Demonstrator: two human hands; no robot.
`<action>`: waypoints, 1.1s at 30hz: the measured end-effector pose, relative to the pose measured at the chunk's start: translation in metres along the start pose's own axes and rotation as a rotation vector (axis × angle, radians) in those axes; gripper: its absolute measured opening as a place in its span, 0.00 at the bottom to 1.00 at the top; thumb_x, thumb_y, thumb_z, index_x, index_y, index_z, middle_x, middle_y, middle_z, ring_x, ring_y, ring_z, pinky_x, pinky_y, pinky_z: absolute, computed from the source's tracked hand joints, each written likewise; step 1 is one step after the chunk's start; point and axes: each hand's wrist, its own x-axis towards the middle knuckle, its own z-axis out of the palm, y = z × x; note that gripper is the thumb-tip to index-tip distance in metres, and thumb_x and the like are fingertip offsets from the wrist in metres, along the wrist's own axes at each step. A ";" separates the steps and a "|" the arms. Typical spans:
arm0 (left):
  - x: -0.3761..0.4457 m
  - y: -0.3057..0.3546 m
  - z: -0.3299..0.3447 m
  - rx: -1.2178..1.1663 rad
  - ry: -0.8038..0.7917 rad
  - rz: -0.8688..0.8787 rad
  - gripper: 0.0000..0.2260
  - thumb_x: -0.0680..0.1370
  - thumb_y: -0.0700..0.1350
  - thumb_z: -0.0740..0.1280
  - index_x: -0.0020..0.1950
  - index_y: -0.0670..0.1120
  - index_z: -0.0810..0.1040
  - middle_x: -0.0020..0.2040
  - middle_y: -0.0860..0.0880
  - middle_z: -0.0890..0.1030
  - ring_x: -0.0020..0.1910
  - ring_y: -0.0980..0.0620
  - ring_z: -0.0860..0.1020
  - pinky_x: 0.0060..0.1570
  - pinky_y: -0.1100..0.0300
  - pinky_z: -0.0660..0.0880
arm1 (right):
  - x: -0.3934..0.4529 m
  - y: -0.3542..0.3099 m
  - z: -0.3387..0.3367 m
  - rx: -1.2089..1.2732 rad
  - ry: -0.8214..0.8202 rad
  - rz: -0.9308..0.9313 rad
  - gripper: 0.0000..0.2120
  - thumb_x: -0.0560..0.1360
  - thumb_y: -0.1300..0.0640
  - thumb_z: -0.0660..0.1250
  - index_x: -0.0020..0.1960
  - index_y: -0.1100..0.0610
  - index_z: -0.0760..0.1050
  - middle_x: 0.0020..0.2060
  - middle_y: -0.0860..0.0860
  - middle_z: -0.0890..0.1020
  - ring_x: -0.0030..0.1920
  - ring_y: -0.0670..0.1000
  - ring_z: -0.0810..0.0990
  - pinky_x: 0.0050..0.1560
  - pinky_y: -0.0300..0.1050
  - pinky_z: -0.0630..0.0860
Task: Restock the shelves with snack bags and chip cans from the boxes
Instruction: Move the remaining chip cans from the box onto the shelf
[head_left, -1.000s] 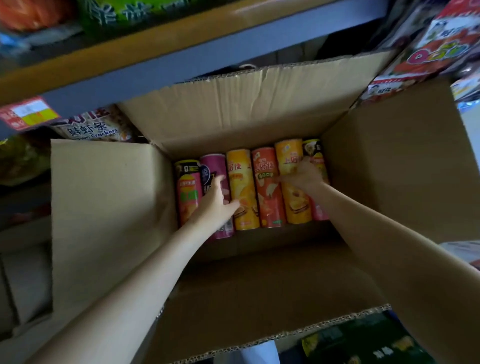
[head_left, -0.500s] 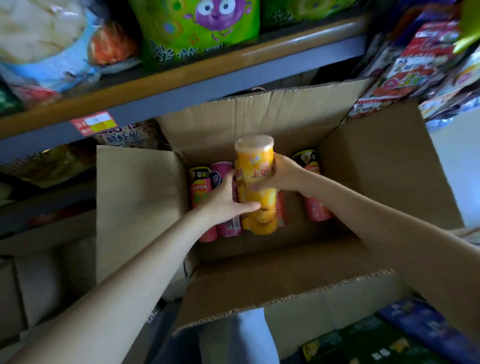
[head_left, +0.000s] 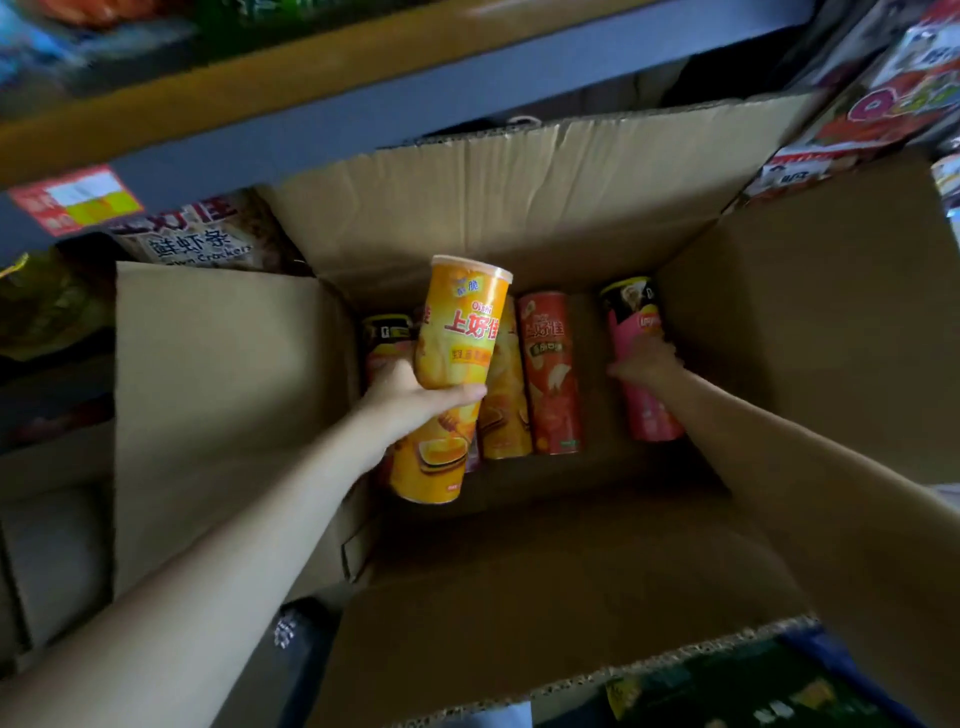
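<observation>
My left hand (head_left: 410, 400) grips a yellow chip can (head_left: 457, 358) around its middle and holds it tilted above the open cardboard box (head_left: 519, 218). Down in the box my right hand (head_left: 641, 364) wraps around a pink chip can (head_left: 639, 332) that lies against the right wall. Another yellow can (head_left: 506, 410) and a red can (head_left: 550, 374) lie side by side on the box floor. A dark-topped can (head_left: 384, 338) lies at the left, partly hidden behind my left hand.
The box flaps stand out left (head_left: 223, 415), right (head_left: 821, 312) and near (head_left: 545, 623). A wooden-edged shelf (head_left: 311, 67) with snack bags runs above. A prawn-cracker bag (head_left: 197, 234) sits behind the left flap. Red snack bags (head_left: 893, 104) hang at the upper right.
The yellow can passed from my right hand to my left hand, which now holds it alone above the box. My right hand went down to the pink can at the right.
</observation>
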 end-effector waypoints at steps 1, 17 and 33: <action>0.005 0.002 0.007 0.019 0.003 -0.012 0.30 0.65 0.57 0.76 0.62 0.50 0.70 0.56 0.49 0.76 0.56 0.48 0.76 0.55 0.54 0.73 | 0.003 -0.005 0.005 0.020 0.055 0.025 0.43 0.72 0.53 0.71 0.75 0.64 0.48 0.72 0.64 0.59 0.71 0.63 0.60 0.69 0.54 0.61; -0.054 0.022 -0.045 -0.272 -0.150 0.094 0.38 0.55 0.50 0.81 0.62 0.50 0.72 0.56 0.47 0.81 0.54 0.48 0.80 0.56 0.51 0.76 | -0.132 -0.045 -0.076 0.603 -0.847 -0.266 0.05 0.74 0.61 0.67 0.49 0.56 0.74 0.34 0.50 0.82 0.35 0.47 0.81 0.49 0.48 0.78; -0.440 0.041 -0.326 -0.365 -0.141 0.872 0.29 0.49 0.46 0.82 0.48 0.46 0.79 0.38 0.49 0.85 0.36 0.54 0.83 0.34 0.62 0.79 | -0.623 -0.146 -0.164 0.791 -0.295 -1.283 0.22 0.65 0.59 0.71 0.59 0.58 0.73 0.52 0.59 0.81 0.49 0.55 0.79 0.54 0.56 0.76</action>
